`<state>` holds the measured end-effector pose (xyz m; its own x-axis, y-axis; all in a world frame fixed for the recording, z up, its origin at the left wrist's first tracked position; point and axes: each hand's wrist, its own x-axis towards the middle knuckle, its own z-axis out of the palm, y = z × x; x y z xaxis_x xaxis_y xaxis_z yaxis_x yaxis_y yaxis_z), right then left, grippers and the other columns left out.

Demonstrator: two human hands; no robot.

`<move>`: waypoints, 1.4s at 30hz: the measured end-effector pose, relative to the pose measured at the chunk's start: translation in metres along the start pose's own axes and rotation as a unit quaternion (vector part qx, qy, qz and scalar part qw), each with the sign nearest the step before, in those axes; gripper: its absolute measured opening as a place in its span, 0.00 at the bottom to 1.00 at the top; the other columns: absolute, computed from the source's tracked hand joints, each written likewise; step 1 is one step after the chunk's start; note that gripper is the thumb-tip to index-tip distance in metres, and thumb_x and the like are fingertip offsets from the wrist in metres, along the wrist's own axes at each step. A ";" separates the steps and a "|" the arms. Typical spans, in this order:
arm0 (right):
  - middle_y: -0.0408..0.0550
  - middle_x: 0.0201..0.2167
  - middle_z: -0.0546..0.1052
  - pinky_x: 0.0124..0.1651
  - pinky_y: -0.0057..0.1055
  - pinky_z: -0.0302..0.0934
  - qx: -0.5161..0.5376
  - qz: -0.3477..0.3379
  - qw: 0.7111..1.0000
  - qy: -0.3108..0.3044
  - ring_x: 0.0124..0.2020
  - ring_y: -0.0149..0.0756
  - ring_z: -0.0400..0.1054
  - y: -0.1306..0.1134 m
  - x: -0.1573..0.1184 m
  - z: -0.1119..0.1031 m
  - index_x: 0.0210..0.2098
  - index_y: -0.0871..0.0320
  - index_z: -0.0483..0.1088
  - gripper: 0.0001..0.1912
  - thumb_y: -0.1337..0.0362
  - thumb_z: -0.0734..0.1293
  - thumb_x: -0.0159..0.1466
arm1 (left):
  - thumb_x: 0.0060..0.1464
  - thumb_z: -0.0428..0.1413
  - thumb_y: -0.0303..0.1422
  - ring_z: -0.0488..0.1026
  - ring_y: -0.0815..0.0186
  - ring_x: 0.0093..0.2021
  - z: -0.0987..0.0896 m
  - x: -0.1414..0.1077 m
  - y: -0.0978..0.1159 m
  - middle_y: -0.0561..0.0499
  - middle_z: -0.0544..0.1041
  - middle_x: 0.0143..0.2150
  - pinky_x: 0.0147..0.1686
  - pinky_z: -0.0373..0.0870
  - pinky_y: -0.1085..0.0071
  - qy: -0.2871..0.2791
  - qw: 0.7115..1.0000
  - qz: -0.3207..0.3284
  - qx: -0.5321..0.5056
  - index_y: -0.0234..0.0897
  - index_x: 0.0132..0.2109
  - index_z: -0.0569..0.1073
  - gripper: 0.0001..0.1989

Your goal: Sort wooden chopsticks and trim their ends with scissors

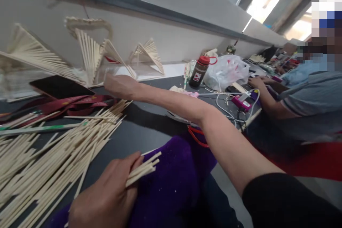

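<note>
My left hand (107, 188), low in the view, is closed round a small bundle of thin wooden sticks (143, 171); their cut ends poke out past the thumb. My right arm stretches across the table to the far left. At its end, my right hand (121, 86) is beside a fan-shaped stick structure (89, 55) by the wall. Motion smears its fingers, so what they hold, if anything, is unclear. A large heap of loose sticks (61, 153) covers the left of the table. Beneath my left hand a purple cloth (171, 181) hangs over my lap.
More twisted stick structures (34, 57) (149, 57) stand along the wall. Near them lie a dark phone (61, 87) and a maroon strap (77, 103). Further right are a red-capped bottle (199, 71), a plastic bag (227, 71) and cables. Another person (315, 103) sits at the right.
</note>
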<state>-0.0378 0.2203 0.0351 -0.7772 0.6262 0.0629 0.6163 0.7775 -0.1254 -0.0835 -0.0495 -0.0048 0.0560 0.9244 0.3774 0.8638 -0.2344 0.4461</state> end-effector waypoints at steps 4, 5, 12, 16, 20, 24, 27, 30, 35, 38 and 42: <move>0.52 0.44 0.71 0.40 0.28 0.59 -0.126 -0.001 0.991 0.033 0.41 0.35 0.67 0.018 -0.099 -0.027 0.42 0.59 0.68 0.15 0.72 0.53 0.63 | 0.57 0.46 0.38 0.74 0.66 0.35 -0.003 0.003 0.006 0.56 0.77 0.39 0.30 0.63 0.73 0.007 0.999 -0.009 0.038 0.46 0.44 0.73 0.13; 0.54 0.42 0.72 0.38 0.29 0.59 -0.147 0.028 0.989 0.014 0.39 0.36 0.67 0.028 -0.128 -0.034 0.41 0.60 0.68 0.13 0.72 0.54 0.62 | 0.58 0.46 0.37 0.74 0.66 0.36 -0.003 0.004 0.008 0.55 0.77 0.40 0.31 0.63 0.73 0.012 0.999 -0.015 0.044 0.46 0.44 0.73 0.13; 0.58 0.39 0.73 0.40 0.32 0.58 -0.166 0.301 0.939 -0.016 0.39 0.41 0.67 0.121 -0.299 -0.051 0.39 0.64 0.70 0.14 0.68 0.55 0.62 | 0.57 0.48 0.37 0.75 0.65 0.33 0.001 0.010 0.007 0.54 0.78 0.38 0.27 0.64 0.72 0.027 0.996 0.029 0.079 0.44 0.43 0.74 0.12; 0.57 0.42 0.72 0.41 0.33 0.59 -0.163 0.380 0.910 0.029 0.41 0.43 0.67 0.153 -0.340 -0.043 0.44 0.62 0.70 0.16 0.70 0.58 0.60 | 0.57 0.48 0.36 0.75 0.65 0.32 0.003 0.010 0.009 0.54 0.78 0.36 0.26 0.63 0.73 0.065 0.994 0.026 0.082 0.44 0.41 0.74 0.11; 0.57 0.48 0.69 0.41 0.35 0.59 -0.167 0.405 0.886 0.150 0.43 0.45 0.67 0.154 -0.344 -0.045 0.50 0.60 0.67 0.19 0.67 0.60 0.59 | 0.57 0.48 0.36 0.74 0.67 0.33 -0.001 0.009 0.013 0.57 0.77 0.36 0.29 0.64 0.75 0.067 0.995 0.002 0.079 0.45 0.41 0.73 0.10; 0.52 0.41 0.73 0.42 0.32 0.59 -0.022 0.300 0.928 0.219 0.39 0.38 0.67 0.115 -0.322 -0.051 0.42 0.61 0.71 0.14 0.65 0.61 0.59 | 0.55 0.51 0.38 0.72 0.67 0.34 -0.012 0.024 0.030 0.57 0.76 0.32 0.33 0.63 0.74 0.075 0.996 -0.043 0.013 0.42 0.36 0.75 0.10; 0.47 0.34 0.75 0.38 0.30 0.60 0.174 0.172 0.946 0.214 0.34 0.33 0.67 0.066 -0.292 -0.056 0.40 0.60 0.72 0.14 0.58 0.61 0.60 | 0.53 0.52 0.41 0.70 0.70 0.29 -0.014 0.051 0.046 0.55 0.74 0.25 0.31 0.63 0.75 0.037 0.985 -0.047 -0.161 0.38 0.33 0.75 0.13; 0.47 0.39 0.74 0.41 0.30 0.60 0.320 0.050 0.923 0.207 0.40 0.33 0.67 0.017 -0.252 -0.063 0.44 0.58 0.71 0.17 0.56 0.61 0.60 | 0.52 0.51 0.43 0.62 0.74 0.20 -0.001 0.079 0.047 0.52 0.72 0.24 0.20 0.57 0.77 -0.005 0.937 -0.043 -0.347 0.34 0.36 0.75 0.16; 0.48 0.49 0.70 0.37 0.27 0.63 0.459 -0.101 0.878 0.092 0.40 0.31 0.67 -0.037 -0.186 -0.062 0.49 0.54 0.67 0.20 0.58 0.64 0.58 | 0.54 0.49 0.43 0.55 0.76 0.16 0.025 0.094 0.021 0.54 0.62 0.16 0.17 0.51 0.77 -0.058 0.883 -0.039 -0.464 0.32 0.23 0.68 0.20; 0.48 0.47 0.70 0.24 0.22 0.61 0.523 -0.107 0.845 0.026 0.28 0.26 0.65 -0.051 -0.164 -0.051 0.52 0.52 0.64 0.23 0.58 0.65 0.57 | 0.53 0.49 0.39 0.57 0.76 0.18 0.027 0.090 0.007 0.54 0.62 0.16 0.18 0.53 0.77 -0.049 0.884 -0.023 -0.465 0.32 0.23 0.68 0.17; 0.48 0.47 0.70 0.18 0.20 0.58 0.575 -0.108 0.811 0.013 0.27 0.26 0.66 -0.055 -0.155 -0.037 0.53 0.51 0.62 0.24 0.58 0.66 0.57 | 0.52 0.50 0.41 0.58 0.76 0.18 0.022 0.085 0.001 0.54 0.62 0.17 0.17 0.52 0.78 -0.065 0.877 -0.019 -0.476 0.31 0.24 0.70 0.17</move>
<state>0.0535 0.0833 0.0690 -0.8385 0.4961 0.2254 -0.0722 0.3090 -0.9483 -0.0666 0.0354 0.0095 0.1469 0.9490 0.2790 0.0611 -0.2903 0.9550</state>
